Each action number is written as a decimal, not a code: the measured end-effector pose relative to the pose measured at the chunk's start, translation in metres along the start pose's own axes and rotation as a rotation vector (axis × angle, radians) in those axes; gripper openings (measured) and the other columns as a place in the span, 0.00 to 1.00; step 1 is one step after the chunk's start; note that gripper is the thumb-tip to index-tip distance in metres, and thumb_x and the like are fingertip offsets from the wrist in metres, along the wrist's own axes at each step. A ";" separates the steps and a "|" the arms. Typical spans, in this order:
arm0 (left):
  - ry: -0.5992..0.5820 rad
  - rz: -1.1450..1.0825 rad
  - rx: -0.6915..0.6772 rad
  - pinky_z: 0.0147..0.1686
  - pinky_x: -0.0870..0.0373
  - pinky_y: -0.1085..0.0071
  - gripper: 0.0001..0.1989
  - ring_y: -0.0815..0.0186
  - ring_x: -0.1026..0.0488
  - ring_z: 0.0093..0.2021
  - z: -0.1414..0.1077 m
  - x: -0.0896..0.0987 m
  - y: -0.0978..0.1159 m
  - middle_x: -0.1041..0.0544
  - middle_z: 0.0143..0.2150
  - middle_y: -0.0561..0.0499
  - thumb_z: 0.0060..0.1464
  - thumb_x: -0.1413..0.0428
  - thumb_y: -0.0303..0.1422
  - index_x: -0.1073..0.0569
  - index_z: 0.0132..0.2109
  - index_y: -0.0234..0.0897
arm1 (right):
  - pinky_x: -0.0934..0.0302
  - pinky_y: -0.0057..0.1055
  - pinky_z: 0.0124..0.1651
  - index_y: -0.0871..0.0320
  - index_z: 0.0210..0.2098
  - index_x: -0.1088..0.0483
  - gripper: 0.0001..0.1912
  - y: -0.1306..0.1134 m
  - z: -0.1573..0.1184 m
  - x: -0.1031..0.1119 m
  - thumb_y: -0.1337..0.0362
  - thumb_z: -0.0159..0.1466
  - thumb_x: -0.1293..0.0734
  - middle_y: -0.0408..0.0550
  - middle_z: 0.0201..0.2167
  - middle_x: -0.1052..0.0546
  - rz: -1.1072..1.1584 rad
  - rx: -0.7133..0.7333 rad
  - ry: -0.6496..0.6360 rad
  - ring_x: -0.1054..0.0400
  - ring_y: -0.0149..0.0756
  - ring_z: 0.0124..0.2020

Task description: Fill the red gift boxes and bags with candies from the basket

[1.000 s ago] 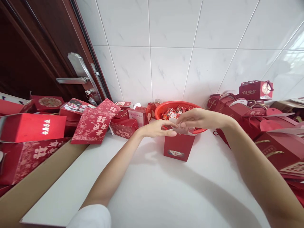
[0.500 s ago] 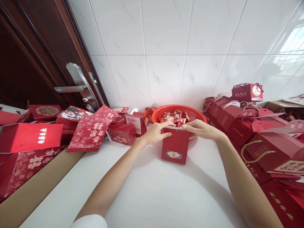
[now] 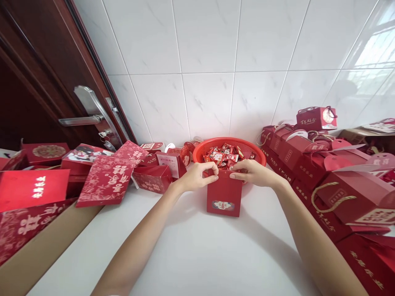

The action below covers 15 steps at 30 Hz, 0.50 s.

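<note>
At twelve o'clock, your left hand (image 3: 197, 177) and right hand (image 3: 257, 172) pinch the box (image 3: 224, 190), barely open. Its top (image 3: 224, 173), now folded, looks closed.

Left hand (image 3: 197, 176), right hand (image 3: 256, 173) at top of red box (image 3: 224, 190), basket (image 3: 248, 146) behind

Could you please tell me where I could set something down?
Bare white tabletop lies between the left forearm and right forearm, nearer than the red box, with another strip between the left forearm and brown cardboard edge. Other boxes crowd both sides; the red basket stands behind.
</note>
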<state>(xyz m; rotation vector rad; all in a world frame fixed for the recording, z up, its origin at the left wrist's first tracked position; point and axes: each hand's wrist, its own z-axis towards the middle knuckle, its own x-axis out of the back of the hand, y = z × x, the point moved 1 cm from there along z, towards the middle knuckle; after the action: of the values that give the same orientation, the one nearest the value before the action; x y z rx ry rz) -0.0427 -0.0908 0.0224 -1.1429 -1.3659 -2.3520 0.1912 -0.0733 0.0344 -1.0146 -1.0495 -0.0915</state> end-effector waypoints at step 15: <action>0.045 0.149 -0.283 0.56 0.30 0.52 0.18 0.51 0.31 0.59 -0.053 -0.007 0.078 0.23 0.53 0.50 0.59 0.49 0.41 0.24 0.54 0.58 | 0.46 0.29 0.33 0.61 0.29 0.30 0.14 0.000 -0.004 -0.002 0.57 0.64 0.36 0.43 0.26 0.31 0.011 0.063 0.017 0.40 0.31 0.29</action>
<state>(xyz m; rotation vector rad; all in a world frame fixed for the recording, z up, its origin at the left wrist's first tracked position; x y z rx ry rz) -0.0262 -0.1783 0.0543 -1.2075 -0.9186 -2.4981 0.1924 -0.0769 0.0325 -0.9605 -1.0251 -0.0577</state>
